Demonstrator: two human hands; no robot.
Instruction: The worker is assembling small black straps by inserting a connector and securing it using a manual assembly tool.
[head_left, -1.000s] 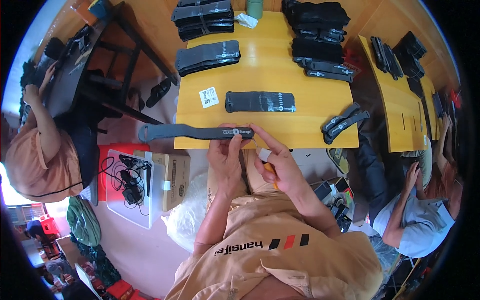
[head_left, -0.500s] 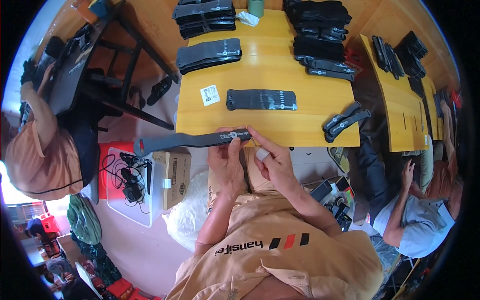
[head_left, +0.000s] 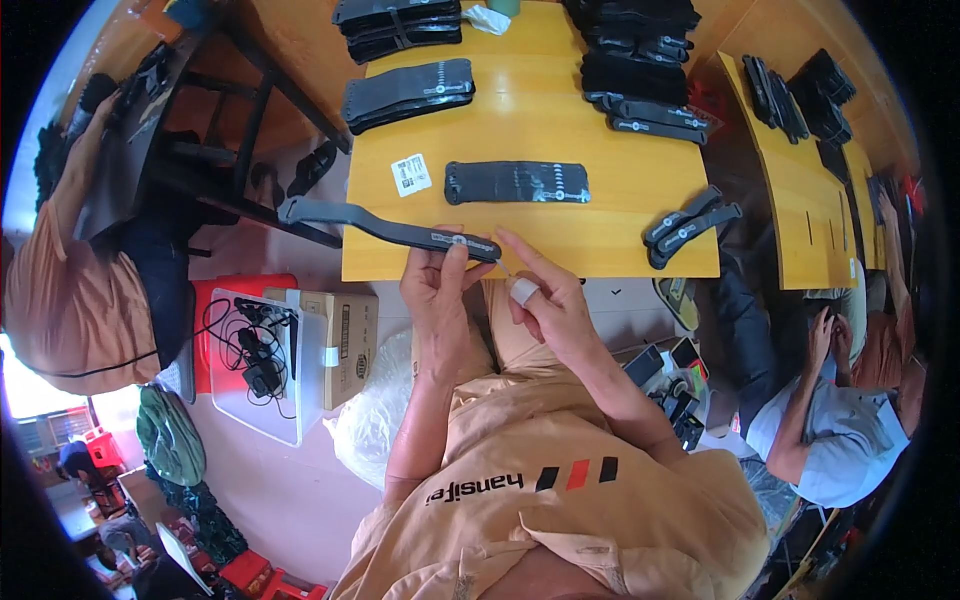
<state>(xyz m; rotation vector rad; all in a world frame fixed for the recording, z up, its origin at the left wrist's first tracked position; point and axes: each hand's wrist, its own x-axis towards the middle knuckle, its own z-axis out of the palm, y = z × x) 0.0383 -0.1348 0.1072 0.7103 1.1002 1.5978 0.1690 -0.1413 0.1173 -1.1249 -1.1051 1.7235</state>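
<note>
My left hand [head_left: 435,300] pinches a black strap [head_left: 385,231] near its printed end, thumb on top. The strap's looped end reaches out to the left, past the table edge. My right hand [head_left: 555,305] is beside the printed end, its index finger stretched toward it and the other fingers curled. A white wrap [head_left: 523,290] is around one of its fingers. Something thin and light pokes out from these fingers toward the strap's tip, too small to name. On the table ahead lies a flat stack of black straps [head_left: 515,182].
The yellow table [head_left: 540,240] also bears a white label [head_left: 411,175], loose straps [head_left: 690,228] at the right, and strap piles [head_left: 410,92] farther back. A clear bin [head_left: 262,400] of cables and a carton [head_left: 352,350] stand left. Co-workers [head_left: 95,290] sit on both sides.
Both hands have moved slightly up and left in the picture with the strap. Its looped end has risen, so the strap now slants. The table also appears higher in view.
</note>
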